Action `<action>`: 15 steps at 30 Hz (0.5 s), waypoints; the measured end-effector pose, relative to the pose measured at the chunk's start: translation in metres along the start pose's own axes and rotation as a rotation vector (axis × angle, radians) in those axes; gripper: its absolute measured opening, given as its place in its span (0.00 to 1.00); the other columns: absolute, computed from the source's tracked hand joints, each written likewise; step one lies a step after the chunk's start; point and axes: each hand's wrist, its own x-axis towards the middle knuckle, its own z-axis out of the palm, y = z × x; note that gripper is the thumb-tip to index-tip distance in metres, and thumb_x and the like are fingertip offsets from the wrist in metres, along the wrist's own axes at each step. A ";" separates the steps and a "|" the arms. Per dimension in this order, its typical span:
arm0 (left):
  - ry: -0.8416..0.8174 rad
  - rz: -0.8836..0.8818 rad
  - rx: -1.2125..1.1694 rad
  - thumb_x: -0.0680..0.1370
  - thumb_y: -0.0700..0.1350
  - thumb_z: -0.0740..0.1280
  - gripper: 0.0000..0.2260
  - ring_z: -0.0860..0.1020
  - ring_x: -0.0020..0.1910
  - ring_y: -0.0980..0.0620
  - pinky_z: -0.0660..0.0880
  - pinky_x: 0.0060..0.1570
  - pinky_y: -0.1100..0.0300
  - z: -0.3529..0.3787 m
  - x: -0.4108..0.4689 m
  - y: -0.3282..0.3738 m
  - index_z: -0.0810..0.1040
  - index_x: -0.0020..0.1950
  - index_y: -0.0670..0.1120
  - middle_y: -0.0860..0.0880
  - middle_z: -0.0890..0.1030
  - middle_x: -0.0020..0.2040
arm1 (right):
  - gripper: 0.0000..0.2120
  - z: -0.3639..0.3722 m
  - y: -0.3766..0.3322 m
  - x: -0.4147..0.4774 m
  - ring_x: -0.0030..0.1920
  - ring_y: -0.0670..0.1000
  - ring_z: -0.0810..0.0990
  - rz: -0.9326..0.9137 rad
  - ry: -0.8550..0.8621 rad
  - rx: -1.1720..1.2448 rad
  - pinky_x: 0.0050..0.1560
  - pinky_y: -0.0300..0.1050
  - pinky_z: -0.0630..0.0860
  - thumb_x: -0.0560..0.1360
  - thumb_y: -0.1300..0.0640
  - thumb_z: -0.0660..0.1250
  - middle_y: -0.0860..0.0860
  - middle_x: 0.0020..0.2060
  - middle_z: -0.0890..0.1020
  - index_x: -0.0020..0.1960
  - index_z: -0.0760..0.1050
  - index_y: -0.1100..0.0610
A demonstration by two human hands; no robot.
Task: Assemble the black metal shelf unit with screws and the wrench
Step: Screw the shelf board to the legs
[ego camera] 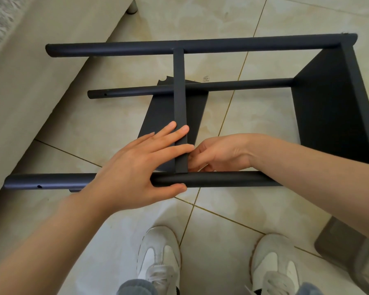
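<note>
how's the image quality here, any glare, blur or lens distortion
head view: soft even light, a mild sheen on the tile floor, no harsh glare on the matte far tube; head view: the wide lens slightly bows that tube and enlarges the forearms; head view: left hand and right hand are sharp, the shoes slightly softer

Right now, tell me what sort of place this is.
Probably a room in a home: a glossy beige tiled floor, a pale sofa or bed base on a short leg, and a black shelf frame lying on the floor, partly assembled.
</note>
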 end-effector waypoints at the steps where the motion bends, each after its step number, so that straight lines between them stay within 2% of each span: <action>1: -0.001 0.001 0.000 0.74 0.67 0.62 0.31 0.50 0.80 0.60 0.57 0.73 0.55 0.000 0.000 0.000 0.66 0.76 0.59 0.60 0.57 0.80 | 0.07 0.001 0.000 0.001 0.50 0.52 0.82 0.005 0.009 -0.006 0.59 0.49 0.76 0.79 0.59 0.65 0.54 0.46 0.85 0.50 0.81 0.58; 4: 0.003 -0.003 0.000 0.74 0.67 0.62 0.31 0.50 0.80 0.60 0.57 0.73 0.56 0.000 0.000 0.000 0.67 0.76 0.59 0.60 0.57 0.80 | 0.08 0.005 -0.001 0.004 0.51 0.53 0.82 0.008 0.029 -0.014 0.61 0.51 0.77 0.78 0.59 0.65 0.56 0.50 0.84 0.54 0.81 0.59; 9: 0.007 -0.003 -0.001 0.74 0.68 0.62 0.31 0.51 0.80 0.60 0.57 0.73 0.55 0.000 0.000 0.000 0.67 0.76 0.58 0.60 0.58 0.80 | 0.07 0.000 -0.003 0.000 0.49 0.53 0.83 0.009 -0.002 0.016 0.58 0.50 0.76 0.79 0.59 0.65 0.54 0.47 0.85 0.47 0.82 0.57; 15: 0.005 -0.002 -0.006 0.74 0.67 0.62 0.31 0.50 0.80 0.60 0.58 0.73 0.54 0.001 0.001 0.000 0.67 0.76 0.59 0.60 0.58 0.80 | 0.08 0.001 -0.003 0.005 0.52 0.54 0.83 0.027 0.020 -0.007 0.63 0.51 0.76 0.78 0.59 0.66 0.56 0.49 0.85 0.53 0.81 0.60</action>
